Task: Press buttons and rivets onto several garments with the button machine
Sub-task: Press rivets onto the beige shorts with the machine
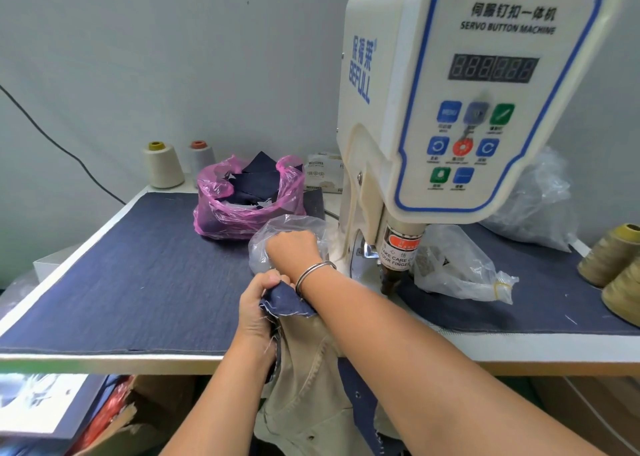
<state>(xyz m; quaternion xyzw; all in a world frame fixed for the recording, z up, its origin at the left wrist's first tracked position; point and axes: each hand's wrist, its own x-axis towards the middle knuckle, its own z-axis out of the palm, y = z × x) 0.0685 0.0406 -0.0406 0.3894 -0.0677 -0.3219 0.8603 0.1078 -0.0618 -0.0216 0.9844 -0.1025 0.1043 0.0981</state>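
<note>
The white servo button machine [450, 109] stands at the right of the table, its press head [389, 279] low above the cloth. My right hand [294, 251] reaches into a clear plastic bag [277, 230] just left of the machine, fingers curled and hidden inside it. My left hand [259, 300] grips a dark denim scrap [287, 303] together with a khaki garment [308, 369] that hangs over the table's front edge.
A pink bag of denim pieces [242, 196] sits behind the clear bag. Thread cones [164, 165] stand at the back left, olive ones [613, 255] at the right. More clear bags [460, 265] lie right of the press. Denim cloth covers the table [138, 265].
</note>
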